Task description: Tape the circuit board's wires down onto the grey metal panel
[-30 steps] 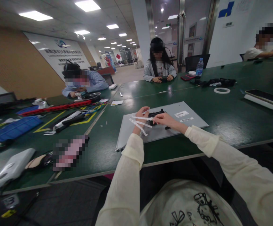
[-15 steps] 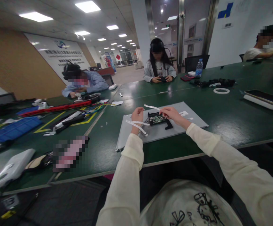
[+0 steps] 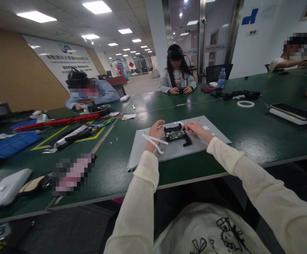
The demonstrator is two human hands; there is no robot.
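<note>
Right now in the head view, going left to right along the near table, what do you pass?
Blue tray → red strip → left hand holding white strips → circuit board on the grey panel → right hand → white tape ring → flat tablet.

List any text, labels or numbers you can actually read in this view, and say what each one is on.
Nothing reads clearly.
Wall sign: a logo and rows of characters, too blurred to read.
White labels on the grey panel: too small to read.
Blue emblem on the white wall: a shape, no legible letters.
Water bottle label: unreadable.
Circuit board between left hand and right hand: no print legible.
</note>
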